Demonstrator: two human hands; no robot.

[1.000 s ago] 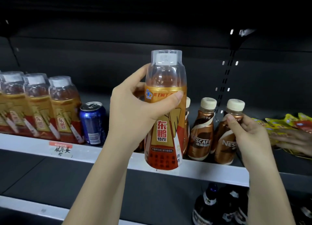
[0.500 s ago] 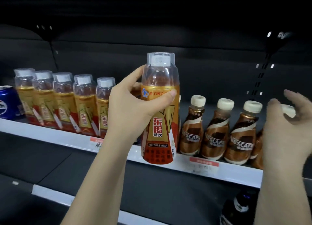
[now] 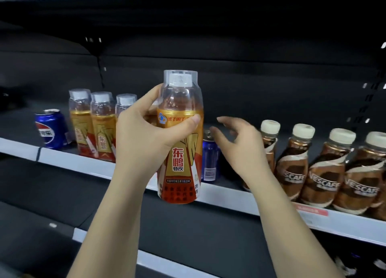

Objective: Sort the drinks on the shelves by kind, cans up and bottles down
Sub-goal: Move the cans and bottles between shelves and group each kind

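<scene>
Orange bottle (image 3: 180, 144) is held upright by the left hand (image 3: 144, 135), fingers wrapped round it. The right hand (image 3: 240, 146) is spread loose, empty, beside a blue can (image 3: 210, 158) on the shelf (image 3: 229, 196).

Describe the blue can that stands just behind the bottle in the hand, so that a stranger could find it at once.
Look at the shelf with the white front edge. Between the held orange bottle and the row of brown coffee bottles stands a dark blue can, under the open right hand. Unlike the Pepsi can far left, it shows no logo, only small print.
</scene>
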